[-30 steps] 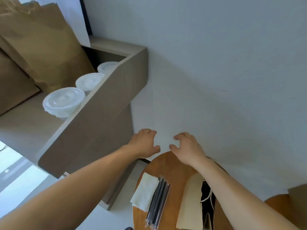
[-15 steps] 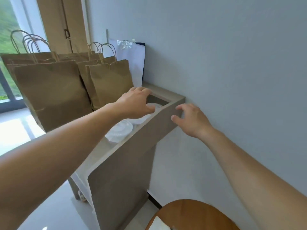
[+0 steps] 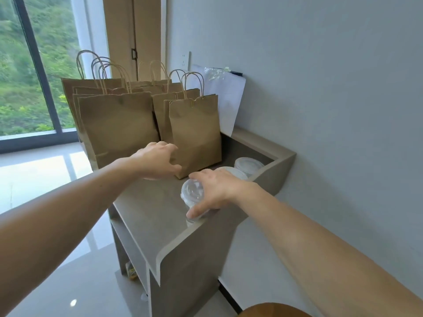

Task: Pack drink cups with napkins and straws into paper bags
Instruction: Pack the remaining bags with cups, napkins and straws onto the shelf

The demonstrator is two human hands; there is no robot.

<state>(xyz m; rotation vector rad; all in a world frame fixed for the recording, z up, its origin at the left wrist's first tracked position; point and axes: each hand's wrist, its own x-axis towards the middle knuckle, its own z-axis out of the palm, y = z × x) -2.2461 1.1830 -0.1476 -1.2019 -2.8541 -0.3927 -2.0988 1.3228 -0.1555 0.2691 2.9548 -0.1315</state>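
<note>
The right hand (image 3: 219,191) clamps a clear lidded cup (image 3: 192,192), thumb low on its wall and fingers curled over the far side of the lid. The cup's long axis runs close to upright, with the domed lid end toward 12 o'clock and the base toward 6 o'clock, just inside the raised lip of the grey cabinet (image 3: 151,209). Whether the base touches the top cannot be told.

At 10 o'clock from the cup, the left hand (image 3: 158,161) is apart from the right, its fingers spread and loose at the lower corner of the small paper bag (image 3: 196,133); contact is unclear. Two more lidded cups (image 3: 248,164) sit at 1 o'clock along the lip. Larger paper bags (image 3: 119,124) stand upright at 11 o'clock, handles up.
</note>
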